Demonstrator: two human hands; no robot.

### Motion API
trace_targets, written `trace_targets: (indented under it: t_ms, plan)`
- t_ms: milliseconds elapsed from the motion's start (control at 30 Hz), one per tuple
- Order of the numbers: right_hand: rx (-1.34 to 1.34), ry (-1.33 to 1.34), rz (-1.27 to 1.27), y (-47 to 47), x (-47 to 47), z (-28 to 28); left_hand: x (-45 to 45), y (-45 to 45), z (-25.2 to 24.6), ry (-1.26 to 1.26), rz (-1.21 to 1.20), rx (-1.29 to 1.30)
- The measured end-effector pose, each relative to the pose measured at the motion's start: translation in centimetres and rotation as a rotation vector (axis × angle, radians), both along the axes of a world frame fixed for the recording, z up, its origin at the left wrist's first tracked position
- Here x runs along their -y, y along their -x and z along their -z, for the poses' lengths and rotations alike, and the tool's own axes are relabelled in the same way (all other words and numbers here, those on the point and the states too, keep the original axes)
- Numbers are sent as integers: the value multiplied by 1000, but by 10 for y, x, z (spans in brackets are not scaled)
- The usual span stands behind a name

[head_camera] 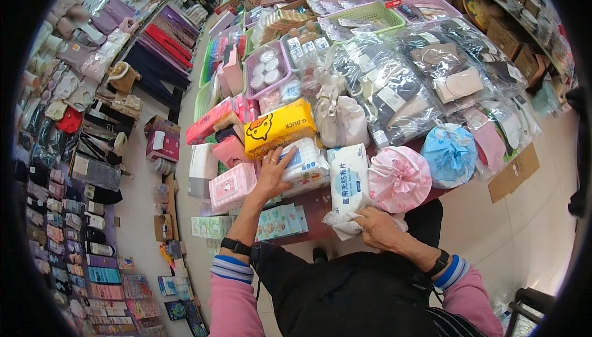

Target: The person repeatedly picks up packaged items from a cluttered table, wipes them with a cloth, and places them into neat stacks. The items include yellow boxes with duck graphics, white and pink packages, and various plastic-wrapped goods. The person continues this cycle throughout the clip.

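Note:
My left hand (274, 173) lies with its fingers spread on a plastic-wrapped white pack (305, 163), its fingertips by the lower edge of a yellow tissue pack (280, 126) with a duck print. My right hand (377, 227) holds a crumpled white cloth or tissue (344, 223) at the near end of a white and blue box of non-woven wipes (349, 179). A pink drawstring bag (400, 179) is just beyond my right hand, with a light blue one (448, 154) further right. Left of my left hand is a pink pack of wipes (232, 186).
Plastic baskets of small goods, such as a green one (397, 19), and plastic-wrapped garments (393, 92) cover the table further back. Racks of gloves and socks (69, 216) line the left side. A flat cardboard piece (514, 173) juts out at the table's right edge.

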State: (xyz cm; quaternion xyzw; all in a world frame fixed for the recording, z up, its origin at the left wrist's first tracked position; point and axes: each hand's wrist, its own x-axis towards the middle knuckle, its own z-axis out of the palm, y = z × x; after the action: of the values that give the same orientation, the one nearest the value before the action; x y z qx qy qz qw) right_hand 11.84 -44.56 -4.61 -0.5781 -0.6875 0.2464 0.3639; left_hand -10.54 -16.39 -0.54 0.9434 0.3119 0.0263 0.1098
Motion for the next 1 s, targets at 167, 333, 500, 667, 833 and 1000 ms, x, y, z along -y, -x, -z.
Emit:
trace_targets:
  t_ms: [167, 333, 500, 667, 833, 1000]
  plan:
    - [-9, 14, 17, -1, -3, -3, 12, -4, 3, -56, -63, -22]
    - [18, 44, 14, 1, -5, -5, 32, -13, 11, -175, -197, -85]
    - [0, 42, 1, 6, -4, -6, 56, -26, 26, -262, -358, -58]
    - [28, 93, 30, 11, -3, -2, 116, -15, 30, -213, -260, 227]
    - [92, 155, 50, 11, -4, -2, 162, 63, 33, -239, -441, 465]
    - [71, 231, 39, 11, -10, -3, 182, 150, 52, -181, -843, 621]
